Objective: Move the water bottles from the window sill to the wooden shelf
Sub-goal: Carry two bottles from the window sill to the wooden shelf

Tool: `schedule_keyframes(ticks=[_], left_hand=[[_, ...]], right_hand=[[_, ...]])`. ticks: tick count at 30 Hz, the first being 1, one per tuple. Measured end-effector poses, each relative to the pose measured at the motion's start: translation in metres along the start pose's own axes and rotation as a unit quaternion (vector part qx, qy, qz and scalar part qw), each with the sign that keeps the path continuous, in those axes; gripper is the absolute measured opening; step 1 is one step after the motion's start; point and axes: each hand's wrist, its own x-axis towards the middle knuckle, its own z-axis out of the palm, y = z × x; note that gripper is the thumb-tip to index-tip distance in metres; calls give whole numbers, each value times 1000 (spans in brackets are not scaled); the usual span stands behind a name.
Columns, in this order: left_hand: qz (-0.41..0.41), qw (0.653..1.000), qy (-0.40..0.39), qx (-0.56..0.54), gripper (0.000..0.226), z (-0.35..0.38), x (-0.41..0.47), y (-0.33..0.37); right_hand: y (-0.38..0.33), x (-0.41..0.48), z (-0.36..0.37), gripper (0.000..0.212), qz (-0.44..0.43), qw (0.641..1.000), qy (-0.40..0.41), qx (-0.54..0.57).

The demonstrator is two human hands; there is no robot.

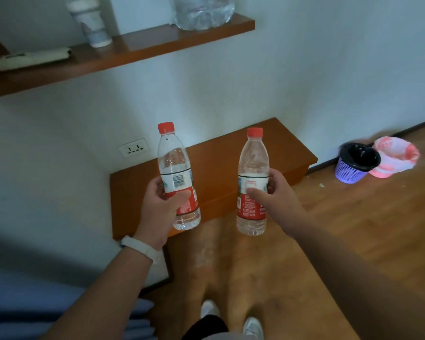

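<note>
I hold two clear water bottles with red caps and red-and-white labels, both upright in the air. My left hand (161,204) grips the left bottle (174,165) around its label. My right hand (277,200) grips the right bottle (253,168) at mid-body. A wooden wall shelf (138,57) runs across the upper left, above the bottles. A lower wooden shelf (231,158) sticks out from the wall just behind the bottles. The window sill is out of view.
On the upper shelf stand a large clear water jug (203,11), a white cup (91,23) and a remote control (32,58). A wall socket (134,147) sits left of the bottles. A purple bin (353,163) and a pink bin (394,157) stand on the wooden floor at right.
</note>
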Motion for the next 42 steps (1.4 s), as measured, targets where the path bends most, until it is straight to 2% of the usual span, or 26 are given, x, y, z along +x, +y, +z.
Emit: schedule_keyframes(ticks=[4, 10, 14, 23, 35, 42], left_hand=[[-10, 1000, 22, 5, 57, -15, 27, -6], [-22, 999, 41, -11, 53, -29, 81, -16], [-31, 999, 24, -4, 56, -32, 131, -20], [-50, 998, -25, 26, 53, -49, 232, -32], [-64, 997, -8, 36, 55, -43, 312, -55], [-72, 995, 19, 59, 50, -33, 344, -66]], right_hand=[[2, 29, 13, 54, 9, 1000, -12, -17], [-10, 84, 31, 58, 2, 998, -37, -49], [-28, 134, 42, 52, 0, 998, -23, -54], [-44, 246, 104, 55, 3, 991, -83, -108], [-26, 321, 121, 56, 15, 993, -74, -86], [-9, 374, 132, 51, 36, 987, -124, -95]])
